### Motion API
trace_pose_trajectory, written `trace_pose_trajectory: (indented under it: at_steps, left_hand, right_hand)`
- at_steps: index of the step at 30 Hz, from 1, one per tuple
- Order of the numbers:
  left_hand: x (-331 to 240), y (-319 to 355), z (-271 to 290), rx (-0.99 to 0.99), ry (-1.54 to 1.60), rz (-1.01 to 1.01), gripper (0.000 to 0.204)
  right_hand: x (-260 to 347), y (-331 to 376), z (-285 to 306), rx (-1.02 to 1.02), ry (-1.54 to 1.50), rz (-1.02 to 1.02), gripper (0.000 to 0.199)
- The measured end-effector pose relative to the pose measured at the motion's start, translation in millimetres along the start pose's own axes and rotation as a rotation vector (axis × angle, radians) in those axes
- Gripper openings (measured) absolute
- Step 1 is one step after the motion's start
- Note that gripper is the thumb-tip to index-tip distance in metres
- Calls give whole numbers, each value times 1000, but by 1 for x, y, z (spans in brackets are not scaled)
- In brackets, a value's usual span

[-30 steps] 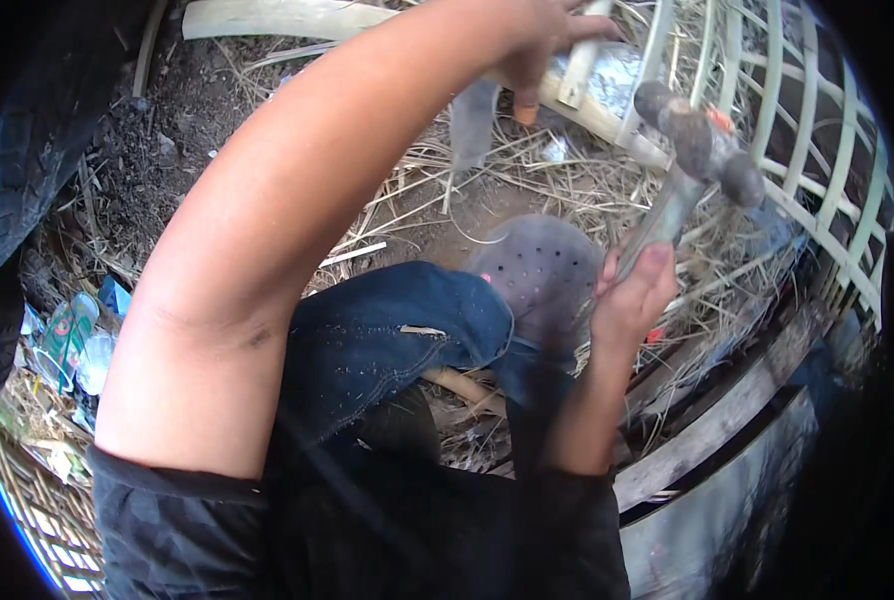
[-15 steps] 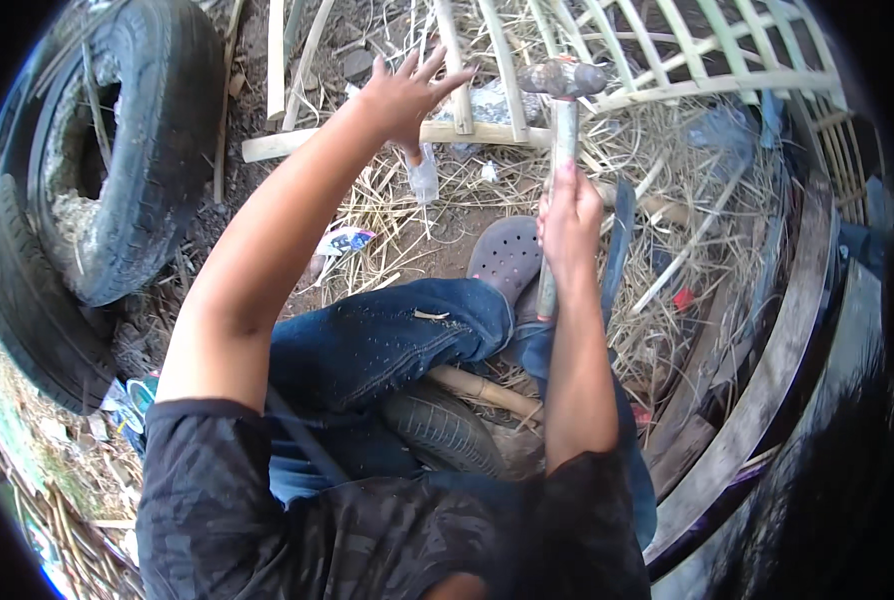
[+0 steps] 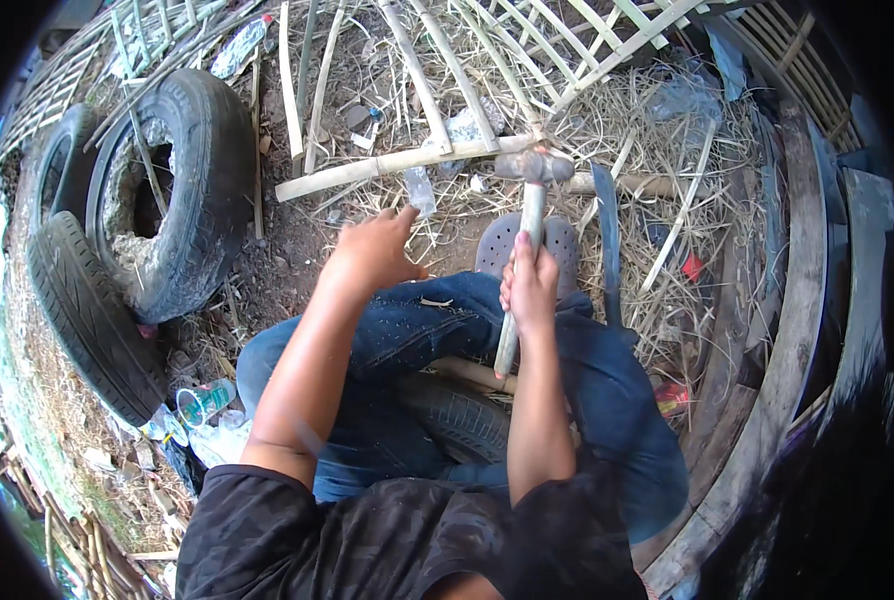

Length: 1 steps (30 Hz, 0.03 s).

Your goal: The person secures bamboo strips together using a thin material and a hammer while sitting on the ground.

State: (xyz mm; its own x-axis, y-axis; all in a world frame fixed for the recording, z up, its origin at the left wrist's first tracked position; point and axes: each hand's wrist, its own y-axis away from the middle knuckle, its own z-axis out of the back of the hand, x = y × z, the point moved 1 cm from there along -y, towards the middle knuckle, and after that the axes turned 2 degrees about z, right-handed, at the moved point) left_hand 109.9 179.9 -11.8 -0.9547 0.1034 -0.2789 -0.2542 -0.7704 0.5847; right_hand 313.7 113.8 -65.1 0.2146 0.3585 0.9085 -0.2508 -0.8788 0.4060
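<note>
My right hand [image 3: 531, 287] is closed around the wooden handle of a hammer [image 3: 533, 215]. The hammer stands nearly upright in view, its worn metal head at the end of a crosswise bamboo strip [image 3: 367, 170]. Free of any object, my left hand [image 3: 372, 250] hovers beyond my left knee with its fingers apart. Just past those fingers, a clear plastic piece [image 3: 419, 190] lies on the ground. From the crosswise strip, several bamboo slats [image 3: 417, 75] run away from me, and on the right they meet a woven bamboo lattice [image 3: 622, 45].
Old tyres [image 3: 207, 190] stand on the left. To the right of my grey clog [image 3: 502, 245] is a long dark blade [image 3: 609, 240]. Straw and bamboo shavings [image 3: 667, 200] litter the ground. Weathered planks [image 3: 797, 330] line the right side. Between my legs is another tyre [image 3: 457, 420].
My left hand has drawn back from the slats toward my knee, its fingers less spread. The hammer has come lower and nearer in my right hand. The whole view has shifted.
</note>
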Motion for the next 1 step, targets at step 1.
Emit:
trace_pose_trajectory:
  at_steps: [1]
  left_hand:
    - [2, -15, -8, -8, 17, -23, 90]
  right_hand:
    - [-5, 0, 5, -24, 19, -19, 41]
